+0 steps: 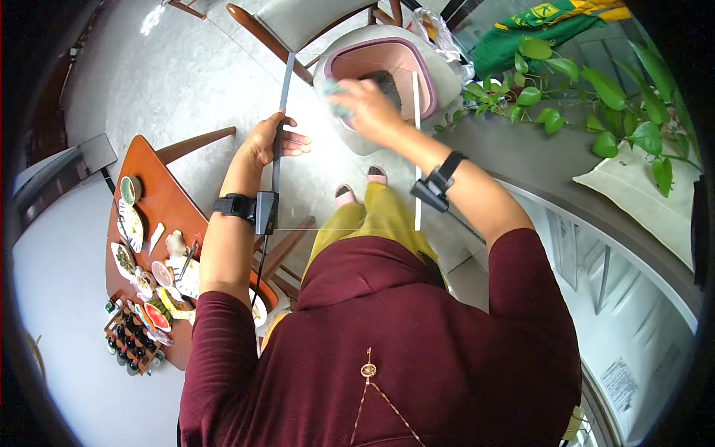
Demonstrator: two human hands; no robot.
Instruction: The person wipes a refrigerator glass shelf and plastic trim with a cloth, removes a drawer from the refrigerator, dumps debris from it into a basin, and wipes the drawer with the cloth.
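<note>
Grey-edged clear rectangular panel (335, 167).
Edge (276, 176) clamped by left hand (264, 141), seemingly for steadiness; blue-green cloth (332, 91) held in blurred right hand (369, 109).

Bright light washes the pale floor (186, 82), glaring between ten and eleven o'clock. The right hand (369, 112) blurs at twelve; fisheye edges curve into black corners.

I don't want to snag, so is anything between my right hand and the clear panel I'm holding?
Only the blue-green cloth in your right hand seems to come between it and the clear panel, though blur hides whether they touch. Nothing else visible is in the way; your left hand grips the panel's left edge.
</note>
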